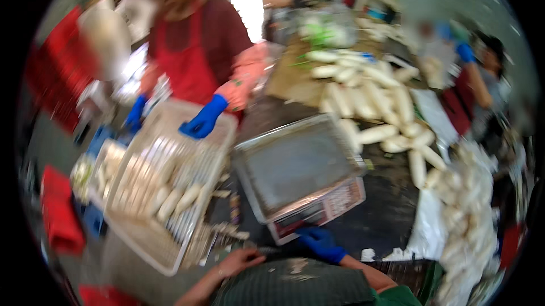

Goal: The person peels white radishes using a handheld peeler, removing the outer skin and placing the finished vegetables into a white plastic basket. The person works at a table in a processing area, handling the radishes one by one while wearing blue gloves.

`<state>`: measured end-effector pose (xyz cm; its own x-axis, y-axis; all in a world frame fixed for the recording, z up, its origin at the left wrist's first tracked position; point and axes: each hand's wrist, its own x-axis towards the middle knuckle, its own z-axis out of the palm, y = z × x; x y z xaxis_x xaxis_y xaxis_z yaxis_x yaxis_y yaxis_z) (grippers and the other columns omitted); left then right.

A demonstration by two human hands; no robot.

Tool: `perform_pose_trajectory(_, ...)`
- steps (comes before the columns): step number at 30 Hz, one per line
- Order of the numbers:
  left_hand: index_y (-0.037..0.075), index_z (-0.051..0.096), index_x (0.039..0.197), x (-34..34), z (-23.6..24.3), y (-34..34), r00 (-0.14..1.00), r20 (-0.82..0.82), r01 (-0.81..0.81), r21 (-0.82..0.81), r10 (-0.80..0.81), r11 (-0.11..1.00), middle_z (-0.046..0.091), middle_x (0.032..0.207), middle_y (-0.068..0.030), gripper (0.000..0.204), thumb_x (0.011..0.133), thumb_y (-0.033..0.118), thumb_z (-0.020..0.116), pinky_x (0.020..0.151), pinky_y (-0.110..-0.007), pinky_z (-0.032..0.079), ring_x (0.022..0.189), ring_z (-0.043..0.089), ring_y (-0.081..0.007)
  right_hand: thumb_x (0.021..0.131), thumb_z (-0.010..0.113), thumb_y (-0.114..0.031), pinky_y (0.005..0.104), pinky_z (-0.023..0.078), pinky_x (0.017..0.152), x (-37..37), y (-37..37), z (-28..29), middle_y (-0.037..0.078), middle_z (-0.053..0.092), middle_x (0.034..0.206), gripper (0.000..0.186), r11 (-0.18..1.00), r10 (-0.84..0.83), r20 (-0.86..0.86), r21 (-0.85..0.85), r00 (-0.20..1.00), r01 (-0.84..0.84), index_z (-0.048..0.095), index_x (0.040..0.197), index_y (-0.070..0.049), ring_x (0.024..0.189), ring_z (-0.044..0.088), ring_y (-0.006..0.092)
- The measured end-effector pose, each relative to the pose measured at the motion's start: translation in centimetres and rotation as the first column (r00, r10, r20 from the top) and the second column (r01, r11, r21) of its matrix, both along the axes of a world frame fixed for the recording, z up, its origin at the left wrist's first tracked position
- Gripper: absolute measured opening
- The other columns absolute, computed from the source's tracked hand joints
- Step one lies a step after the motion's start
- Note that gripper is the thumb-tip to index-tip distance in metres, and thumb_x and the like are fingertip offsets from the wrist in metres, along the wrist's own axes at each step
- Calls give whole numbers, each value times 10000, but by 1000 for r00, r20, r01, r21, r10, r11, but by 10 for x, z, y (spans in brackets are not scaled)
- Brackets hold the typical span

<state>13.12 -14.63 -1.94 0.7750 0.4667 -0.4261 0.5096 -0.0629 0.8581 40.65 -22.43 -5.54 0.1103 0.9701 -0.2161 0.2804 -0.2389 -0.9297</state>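
My left hand [243, 260], bare, rests low in the middle, close to scraps on the near edge of the table; its fingers look loosely stretched, with nothing seen in them. My right hand [321, 244], in a blue glove, lies at the near side of a weighing scale [343, 199], its fingers reaching toward the scale's front. Whether they touch it is blurred. On the scale sits a shallow metal tray [295, 161] with nothing in it. Left of the scale stands a white plastic crate [227, 135] holding several white radishes [187, 199].
A co-worker in a red apron [184, 59] holds a blue-gloved hand [204, 121] over the crate. Piled white radishes [366, 101] cover the table's right side. Plastic bags [465, 215] of pale produce stand at right. Another person [482, 79] is at far right.
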Motion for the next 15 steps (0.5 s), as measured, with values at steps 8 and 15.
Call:
perform_pose_trajectory(8, 43, 609, 899, -73, 65, 53, 995, 97, -5, 130, -8, 992, 627, 763, -94, 234, 870, 272, 570, 615, -314, 460, 697, 605, -186, 843, 571, -107, 242, 429, 536, -10, -2, -17, 47, 614, 675, 140, 957, -283, -207, -123, 937, 262, 667, 845, -6, 560, 546, 107)
perform_pose_trajectory(15, 25, 636, 806, -204, -73, 161, 769, -222, -602, 66, 600, 796, 648, 718, -77, 218, 828, 237, 591, 579, -276, 483, 640, 610, -150, 832, 579, -96, 240, 422, 550, -20, 10, -15, 37, 610, 650, 134, 939, -340, -51, -78, 939, 336, 668, 798, -1, 570, 553, 102)
